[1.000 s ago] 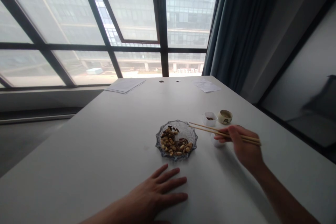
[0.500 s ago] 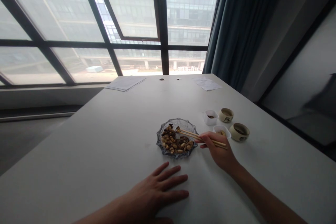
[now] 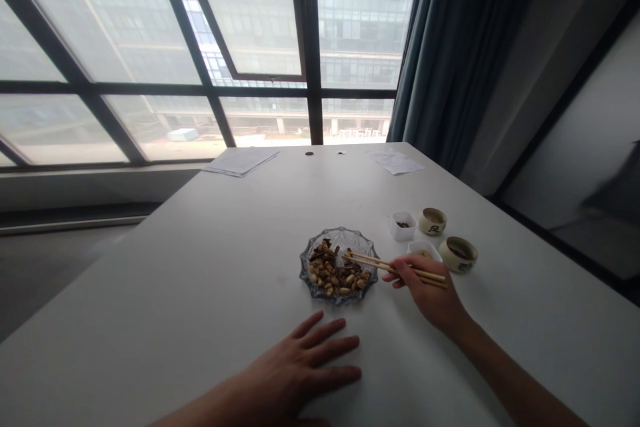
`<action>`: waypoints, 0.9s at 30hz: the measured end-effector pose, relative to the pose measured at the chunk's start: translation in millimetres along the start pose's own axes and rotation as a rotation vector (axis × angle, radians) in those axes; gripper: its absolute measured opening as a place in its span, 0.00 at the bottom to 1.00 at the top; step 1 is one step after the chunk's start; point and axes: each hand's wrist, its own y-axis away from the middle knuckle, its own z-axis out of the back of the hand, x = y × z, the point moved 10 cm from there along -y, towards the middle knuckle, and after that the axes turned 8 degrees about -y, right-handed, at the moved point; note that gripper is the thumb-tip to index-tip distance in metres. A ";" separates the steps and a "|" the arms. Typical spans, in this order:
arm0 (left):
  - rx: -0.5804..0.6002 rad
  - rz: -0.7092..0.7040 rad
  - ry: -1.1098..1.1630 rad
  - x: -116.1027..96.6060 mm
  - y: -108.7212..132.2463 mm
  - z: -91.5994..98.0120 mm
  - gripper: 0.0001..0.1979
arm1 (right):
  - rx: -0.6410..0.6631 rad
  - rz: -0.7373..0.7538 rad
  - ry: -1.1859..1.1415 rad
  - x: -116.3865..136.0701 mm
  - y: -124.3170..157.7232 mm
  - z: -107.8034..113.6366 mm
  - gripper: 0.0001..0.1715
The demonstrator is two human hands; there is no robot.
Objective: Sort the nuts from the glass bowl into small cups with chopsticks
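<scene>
My right hand [image 3: 425, 290] is closed round a pair of wooden chopsticks [image 3: 383, 263]. Their tips are over the glass bowl [image 3: 306, 279], which has a scalloped rim. In the bowl lie pale shelled nuts [image 3: 345, 282] and dark seeds [image 3: 325, 250]; a dark piece is at the chopstick tips, but I cannot tell if it is gripped. My left hand [image 3: 305, 360] rests in front of the bowl with its fingers spread, holding nothing.
Beyond my right hand are two small white dishes, one [image 3: 403, 230] with dark bits and one [image 3: 430, 250] partly hidden. Beside them stand two cream cups, a far one [image 3: 433, 223] and a near one [image 3: 457, 260]. Papers [image 3: 240, 161] lie at the table's far end [image 3: 285, 197].
My right hand and the chopsticks have shifted to the right and slightly towards me, the tips staying over the bowl. My left hand looks the same.
</scene>
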 end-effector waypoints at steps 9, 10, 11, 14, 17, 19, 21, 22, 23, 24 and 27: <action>-0.020 -0.008 0.003 -0.5 0.7 1.2 0.39 | -0.088 -0.015 -0.091 -4.2 1.3 9.4 0.30; -0.023 -0.009 0.006 -0.6 1.0 1.1 0.39 | -0.114 -0.010 -0.101 -2.2 1.2 10.6 0.31; -0.025 -0.010 0.006 -0.5 1.2 1.1 0.38 | -0.139 -0.007 -0.111 0.2 0.9 12.2 0.31; -0.022 -0.006 0.006 -0.6 1.1 1.4 0.38 | -0.215 0.004 -0.139 10.9 -0.6 21.7 0.32; -0.017 -0.007 0.009 -1.1 0.5 1.6 0.38 | -0.274 0.032 -0.128 28.7 -3.0 43.2 0.31; -0.008 -0.004 0.011 -0.9 0.2 0.9 0.39 | -0.304 0.046 -0.103 42.9 -4.2 65.5 0.29; 0.008 0.003 0.009 -0.4 0.0 -0.5 0.40 | -0.348 0.047 -0.068 57.3 -3.6 94.1 0.27; 0.012 0.003 0.010 -0.6 -0.1 -0.6 0.41 | -0.381 0.054 -0.044 65.4 -2.2 110.1 0.26; 0.009 0.003 0.012 -0.9 -0.2 0.1 0.41 | -0.425 0.068 -0.026 73.7 0.2 126.7 0.25; 0.004 0.002 0.014 -1.3 -0.3 1.1 0.41 | -0.448 0.063 -0.013 79.4 2.0 140.2 0.25; 0.008 0.010 0.015 -1.4 -0.5 1.5 0.41 | -0.504 -0.001 0.031 85.9 7.2 169.9 0.25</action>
